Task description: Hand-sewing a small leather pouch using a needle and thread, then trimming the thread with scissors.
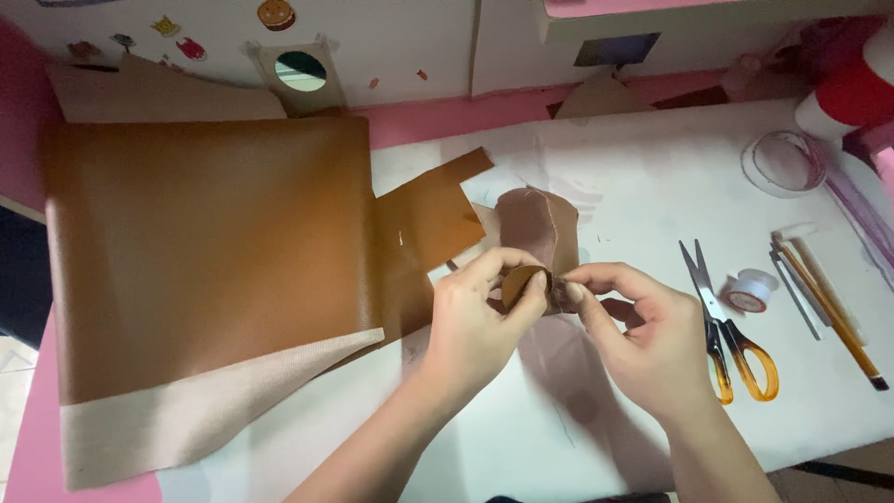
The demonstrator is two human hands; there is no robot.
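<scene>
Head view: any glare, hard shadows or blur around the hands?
Head view: soft light, no strong glare, just a mild sheen on the brown leather sheet. A soft shadow falls on the white table under the left hand and right hand. The hands and small brown piece are slightly soft; the scissors look sharper. The red and white thing at the top right is blurred.

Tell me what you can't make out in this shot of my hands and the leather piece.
Head view:
- Small leather piece: lower part hidden behind the left hand and right hand.
- Round brown disc: partly covered by left fingers.
- Red-and-white object: cut off by the right edge.
- Stickers on the wall: too small to tell.
</scene>
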